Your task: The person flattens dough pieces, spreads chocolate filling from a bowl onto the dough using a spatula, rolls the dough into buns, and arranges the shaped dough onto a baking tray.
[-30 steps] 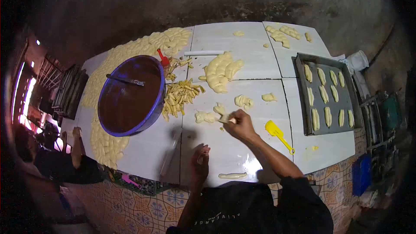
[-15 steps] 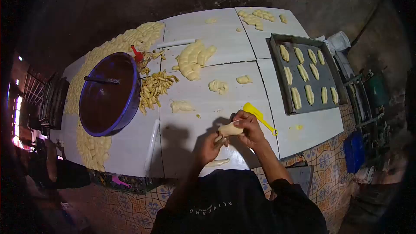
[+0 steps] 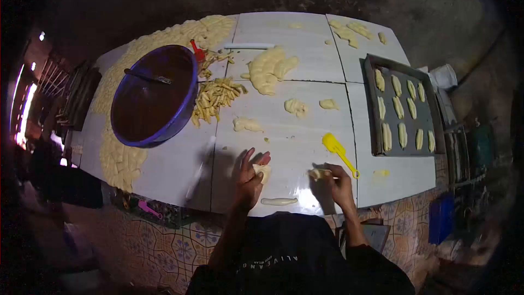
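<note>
My left hand [image 3: 250, 184] is held on its side over the near table, holding a flattened piece of pale dough [image 3: 262, 172] against its palm, fingers fairly straight. My right hand [image 3: 339, 183] is apart to the right, its fingers closed round a small pale piece [image 3: 318, 174], probably dough. A smooth dough roll [image 3: 279, 201] lies on the white tabletop between the hands, close to my body. Just beyond my right hand lies a yellow plastic scoop [image 3: 339, 153]. Loose dough lumps [image 3: 296, 107] rest farther forward.
A purple basin [image 3: 192, 98] with dark contents and a brush-like tool [image 3: 148, 77] stands left. Beside it are yellow-brown finger-shaped pieces [image 3: 215, 100], a red scoop [image 3: 197, 51] and many dough pieces [image 3: 121, 165]. At right, a metal tray [image 3: 393, 114] bears rows of shaped dough.
My hands, together on one dough piece before, have separated. The left has moved left with dough in its palm, the right to the right with a small piece. The view has shifted.
</note>
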`<state>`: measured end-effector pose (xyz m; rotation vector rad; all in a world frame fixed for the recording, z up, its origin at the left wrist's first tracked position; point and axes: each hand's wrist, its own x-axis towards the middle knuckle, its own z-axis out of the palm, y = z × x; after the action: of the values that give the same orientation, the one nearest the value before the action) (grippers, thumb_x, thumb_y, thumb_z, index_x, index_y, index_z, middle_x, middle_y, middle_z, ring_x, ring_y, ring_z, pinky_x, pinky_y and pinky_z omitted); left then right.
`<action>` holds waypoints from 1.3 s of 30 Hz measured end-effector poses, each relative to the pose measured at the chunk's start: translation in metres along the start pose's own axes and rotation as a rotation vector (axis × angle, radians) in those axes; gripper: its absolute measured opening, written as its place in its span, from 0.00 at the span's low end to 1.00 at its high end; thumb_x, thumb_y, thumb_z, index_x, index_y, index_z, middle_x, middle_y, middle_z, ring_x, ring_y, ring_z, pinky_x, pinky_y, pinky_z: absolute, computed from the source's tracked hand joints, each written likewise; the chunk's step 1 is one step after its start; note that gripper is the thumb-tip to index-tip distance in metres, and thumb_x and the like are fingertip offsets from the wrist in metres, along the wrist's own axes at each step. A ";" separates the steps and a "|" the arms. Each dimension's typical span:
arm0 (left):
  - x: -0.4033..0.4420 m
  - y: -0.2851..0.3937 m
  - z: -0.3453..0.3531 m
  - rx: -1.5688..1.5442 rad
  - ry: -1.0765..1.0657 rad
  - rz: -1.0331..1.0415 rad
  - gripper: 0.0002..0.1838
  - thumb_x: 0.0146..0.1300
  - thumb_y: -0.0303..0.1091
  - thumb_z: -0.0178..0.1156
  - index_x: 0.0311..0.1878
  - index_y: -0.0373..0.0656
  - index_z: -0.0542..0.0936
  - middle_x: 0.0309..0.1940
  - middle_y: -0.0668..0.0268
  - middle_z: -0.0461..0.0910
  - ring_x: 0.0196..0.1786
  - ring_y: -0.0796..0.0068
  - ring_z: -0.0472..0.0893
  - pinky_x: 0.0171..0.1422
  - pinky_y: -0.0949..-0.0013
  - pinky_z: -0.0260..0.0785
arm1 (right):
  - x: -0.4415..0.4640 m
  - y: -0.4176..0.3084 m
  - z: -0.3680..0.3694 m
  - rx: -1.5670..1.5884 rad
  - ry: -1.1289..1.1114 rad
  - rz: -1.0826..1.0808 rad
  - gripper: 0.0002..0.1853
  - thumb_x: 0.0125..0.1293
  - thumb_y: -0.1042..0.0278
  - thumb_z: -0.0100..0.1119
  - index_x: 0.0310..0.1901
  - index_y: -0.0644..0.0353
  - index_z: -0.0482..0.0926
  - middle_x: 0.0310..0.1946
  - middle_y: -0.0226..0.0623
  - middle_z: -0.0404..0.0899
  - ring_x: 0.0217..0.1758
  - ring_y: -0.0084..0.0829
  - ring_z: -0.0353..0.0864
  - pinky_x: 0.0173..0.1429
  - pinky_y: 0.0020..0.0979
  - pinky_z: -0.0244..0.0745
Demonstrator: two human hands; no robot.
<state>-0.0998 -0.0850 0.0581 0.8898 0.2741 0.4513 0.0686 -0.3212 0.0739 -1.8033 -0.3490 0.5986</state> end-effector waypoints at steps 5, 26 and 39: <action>0.006 -0.019 0.042 -0.190 -0.001 -0.077 0.43 0.70 0.12 0.47 0.84 0.51 0.48 0.80 0.47 0.57 0.81 0.58 0.62 0.80 0.57 0.58 | 0.009 -0.011 0.088 0.009 -0.219 -0.470 0.18 0.69 0.68 0.68 0.58 0.63 0.83 0.52 0.46 0.83 0.44 0.31 0.85 0.47 0.32 0.81; 0.001 -0.036 0.019 1.949 -0.297 0.300 0.49 0.66 0.64 0.59 0.80 0.40 0.60 0.77 0.51 0.64 0.77 0.48 0.66 0.82 0.41 0.52 | 0.044 0.023 0.086 -1.104 -0.321 -0.961 0.33 0.66 0.56 0.58 0.70 0.67 0.72 0.74 0.48 0.69 0.81 0.45 0.62 0.80 0.50 0.58; 0.016 -0.013 -0.005 1.694 -0.010 0.258 0.48 0.69 0.52 0.61 0.83 0.42 0.49 0.82 0.49 0.53 0.84 0.50 0.54 0.80 0.26 0.38 | 0.047 0.018 0.079 -0.943 -0.219 -0.861 0.23 0.73 0.61 0.57 0.65 0.65 0.77 0.67 0.48 0.77 0.77 0.49 0.67 0.77 0.54 0.64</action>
<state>-0.0842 -0.0815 0.0439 2.6001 0.5372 0.3864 0.0620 -0.2398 0.0284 -2.1671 -1.6639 -0.0331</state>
